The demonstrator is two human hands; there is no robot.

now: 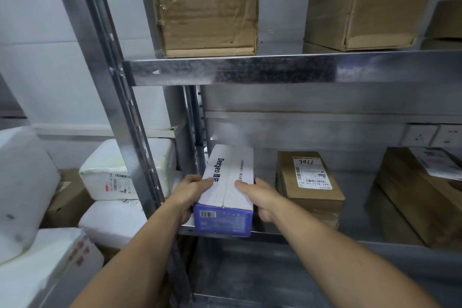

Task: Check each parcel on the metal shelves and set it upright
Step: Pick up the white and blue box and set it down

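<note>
A white and blue box lies flat at the left end of the middle metal shelf, its blue barcode end facing me at the shelf's front edge. My left hand grips its left side and my right hand grips its right side, thumbs on top. To its right lies a brown cardboard parcel with a white label reading 7786 upside down. Further right a larger brown parcel lies at an angle with a label on top.
The upper shelf carries a tall cardboard box, a flat-lying box and another box at the right edge. White wrapped parcels and foam boxes are stacked left of the shelf post.
</note>
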